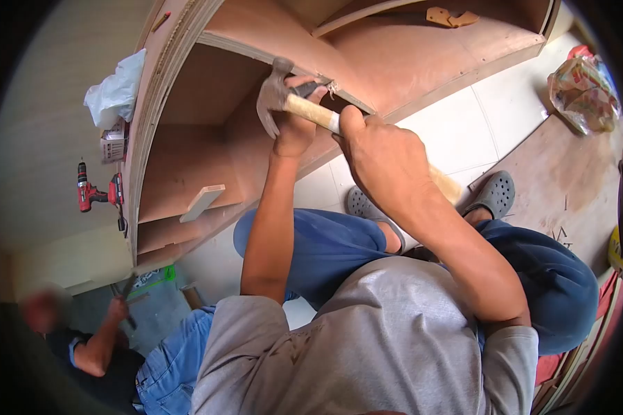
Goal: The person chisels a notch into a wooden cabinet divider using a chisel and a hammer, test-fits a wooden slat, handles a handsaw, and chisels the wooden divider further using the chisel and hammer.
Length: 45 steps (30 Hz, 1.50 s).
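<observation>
My right hand (381, 152) is wrapped round the wooden handle of a claw hammer (299, 105). Its metal head is raised in front of my left hand (296, 135). The fingers of that hand are closed round a dark chisel (306, 89), mostly hidden behind the hammer and fingers. The chisel is at the edge of a plywood cabinet panel (246, 51). Pale wood shavings (332, 88) curl up at that edge, close to my left fingertips.
A red cordless drill (98, 195), a white plastic bag (118, 88) and a small box (113, 144) are along the cabinet's left side. A handsaw (451, 17) lies at the top. Another person (100, 353) works at lower left. A plastic bag of items (585, 95) sits on the right.
</observation>
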Available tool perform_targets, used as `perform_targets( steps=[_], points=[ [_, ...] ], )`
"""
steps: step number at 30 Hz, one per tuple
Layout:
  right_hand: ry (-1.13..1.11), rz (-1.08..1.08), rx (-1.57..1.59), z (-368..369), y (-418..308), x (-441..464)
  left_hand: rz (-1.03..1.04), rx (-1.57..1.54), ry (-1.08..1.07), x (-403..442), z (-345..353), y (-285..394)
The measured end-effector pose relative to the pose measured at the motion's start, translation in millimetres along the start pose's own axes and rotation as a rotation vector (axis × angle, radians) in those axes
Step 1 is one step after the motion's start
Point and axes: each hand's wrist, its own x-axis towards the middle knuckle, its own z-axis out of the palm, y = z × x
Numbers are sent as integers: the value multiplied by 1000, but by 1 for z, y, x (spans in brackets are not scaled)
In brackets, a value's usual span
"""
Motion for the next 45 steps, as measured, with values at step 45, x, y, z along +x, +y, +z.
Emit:
perform_targets(
  steps=[45],
  points=[
    [117,-197,180,-4,-12,-21,17,-64,129,-9,-4,6]
  ],
)
